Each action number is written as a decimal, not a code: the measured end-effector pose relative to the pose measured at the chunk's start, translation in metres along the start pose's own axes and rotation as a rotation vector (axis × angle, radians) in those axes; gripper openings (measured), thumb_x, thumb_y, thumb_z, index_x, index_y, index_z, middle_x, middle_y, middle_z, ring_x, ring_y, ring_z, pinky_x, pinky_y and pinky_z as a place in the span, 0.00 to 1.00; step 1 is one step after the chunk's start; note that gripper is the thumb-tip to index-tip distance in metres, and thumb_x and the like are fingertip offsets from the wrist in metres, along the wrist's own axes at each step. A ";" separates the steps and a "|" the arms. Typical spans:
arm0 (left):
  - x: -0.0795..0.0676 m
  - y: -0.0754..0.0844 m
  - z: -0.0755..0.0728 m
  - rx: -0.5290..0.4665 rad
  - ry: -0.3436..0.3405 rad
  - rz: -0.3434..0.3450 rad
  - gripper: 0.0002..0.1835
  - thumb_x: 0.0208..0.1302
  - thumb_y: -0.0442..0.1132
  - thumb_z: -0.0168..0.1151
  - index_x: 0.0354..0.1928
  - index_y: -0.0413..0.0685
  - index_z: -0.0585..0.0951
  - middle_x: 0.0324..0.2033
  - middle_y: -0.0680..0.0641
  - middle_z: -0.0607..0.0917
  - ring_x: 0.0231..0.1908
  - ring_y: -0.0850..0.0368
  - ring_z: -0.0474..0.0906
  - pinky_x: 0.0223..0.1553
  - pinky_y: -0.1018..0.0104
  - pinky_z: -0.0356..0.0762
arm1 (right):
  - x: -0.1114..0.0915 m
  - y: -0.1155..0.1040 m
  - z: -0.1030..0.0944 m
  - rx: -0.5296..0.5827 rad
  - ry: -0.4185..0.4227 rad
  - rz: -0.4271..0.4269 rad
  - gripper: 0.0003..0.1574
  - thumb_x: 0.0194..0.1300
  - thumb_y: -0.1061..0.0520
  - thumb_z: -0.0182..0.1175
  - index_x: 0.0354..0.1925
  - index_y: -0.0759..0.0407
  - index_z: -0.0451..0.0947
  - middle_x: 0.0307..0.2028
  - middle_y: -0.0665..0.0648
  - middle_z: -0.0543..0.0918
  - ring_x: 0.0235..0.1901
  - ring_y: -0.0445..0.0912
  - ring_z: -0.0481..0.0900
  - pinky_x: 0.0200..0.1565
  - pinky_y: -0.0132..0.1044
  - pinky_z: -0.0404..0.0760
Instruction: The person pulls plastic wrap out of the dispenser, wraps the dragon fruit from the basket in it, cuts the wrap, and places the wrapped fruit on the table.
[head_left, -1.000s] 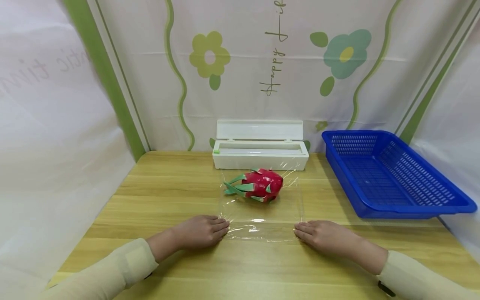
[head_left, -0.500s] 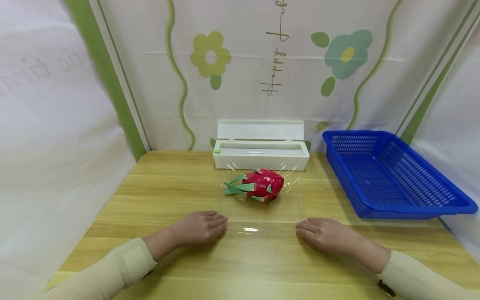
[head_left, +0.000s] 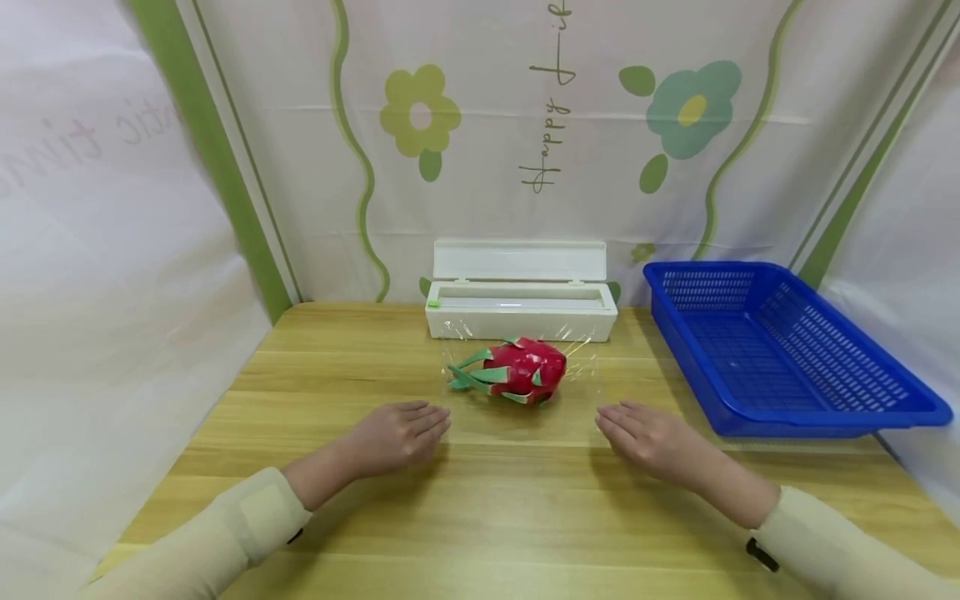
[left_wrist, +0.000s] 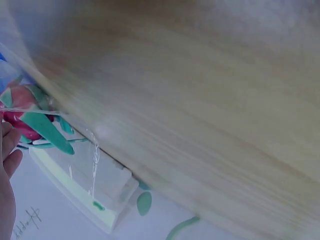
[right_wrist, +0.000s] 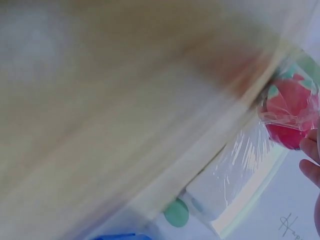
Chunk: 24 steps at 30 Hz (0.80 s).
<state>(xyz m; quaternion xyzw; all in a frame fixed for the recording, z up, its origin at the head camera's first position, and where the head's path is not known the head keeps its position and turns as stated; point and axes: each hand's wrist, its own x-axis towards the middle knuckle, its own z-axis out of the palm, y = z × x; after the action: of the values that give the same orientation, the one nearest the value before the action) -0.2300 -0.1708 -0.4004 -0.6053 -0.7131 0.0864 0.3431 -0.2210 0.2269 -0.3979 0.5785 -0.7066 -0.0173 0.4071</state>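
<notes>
A red dragon fruit (head_left: 528, 371) with green scales lies on its side on a sheet of cling film (head_left: 581, 354) in the head view. My left hand (head_left: 397, 437) pinches the film's near left corner, and my right hand (head_left: 652, 442) pinches the near right one. Both hands appear raised off the table, with shadows below them. Shiny creases in the film (left_wrist: 95, 160) show in the left wrist view. From the right wrist, the film (right_wrist: 245, 155) spreads past the fruit's (right_wrist: 290, 110) rounded end. The fingertips' exact grip is too small to tell.
Behind the fruit stands a white cling film box (head_left: 521, 323) with its lid (head_left: 521, 260) raised. A blue plastic basket (head_left: 757, 417) sits at the right of the wooden table (head_left: 337, 358). Printed cloth (head_left: 487, 200) hangs around the back and sides.
Both hands have risen and moved slightly away from the table's near side, carrying the film's near edge toward the fruit. The fruit, box and basket have stayed put.
</notes>
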 end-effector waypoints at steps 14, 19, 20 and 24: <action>0.009 -0.027 -0.001 0.041 0.019 -0.079 0.14 0.57 0.35 0.51 0.41 0.36 0.81 0.37 0.42 0.82 0.36 0.53 0.80 0.38 0.63 0.76 | 0.015 0.030 0.005 -0.101 0.050 0.093 0.17 0.63 0.62 0.43 0.37 0.74 0.76 0.33 0.66 0.81 0.30 0.55 0.80 0.30 0.45 0.79; 0.011 -0.036 0.000 0.072 0.028 -0.099 0.14 0.58 0.37 0.51 0.40 0.36 0.81 0.36 0.42 0.83 0.36 0.54 0.80 0.38 0.62 0.77 | 0.017 0.037 0.009 -0.118 0.036 0.131 0.18 0.63 0.62 0.43 0.38 0.74 0.76 0.33 0.66 0.80 0.30 0.55 0.80 0.31 0.46 0.79; 0.011 -0.038 0.000 0.074 0.027 -0.102 0.14 0.56 0.37 0.52 0.40 0.36 0.81 0.36 0.43 0.83 0.36 0.54 0.80 0.38 0.62 0.77 | 0.017 0.039 0.010 -0.120 0.034 0.139 0.18 0.63 0.62 0.43 0.38 0.74 0.76 0.33 0.66 0.80 0.30 0.55 0.79 0.31 0.46 0.79; 0.011 -0.043 0.000 0.069 0.018 -0.123 0.15 0.49 0.37 0.60 0.40 0.36 0.81 0.36 0.43 0.83 0.36 0.54 0.80 0.37 0.62 0.77 | 0.019 0.043 0.014 -0.116 0.030 0.174 0.19 0.63 0.61 0.43 0.38 0.73 0.76 0.34 0.66 0.80 0.30 0.55 0.79 0.31 0.46 0.79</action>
<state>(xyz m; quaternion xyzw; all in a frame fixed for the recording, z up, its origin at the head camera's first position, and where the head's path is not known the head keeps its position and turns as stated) -0.2648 -0.1709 -0.3733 -0.5489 -0.7423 0.0843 0.3750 -0.2640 0.2192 -0.3760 0.4908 -0.7457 -0.0140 0.4504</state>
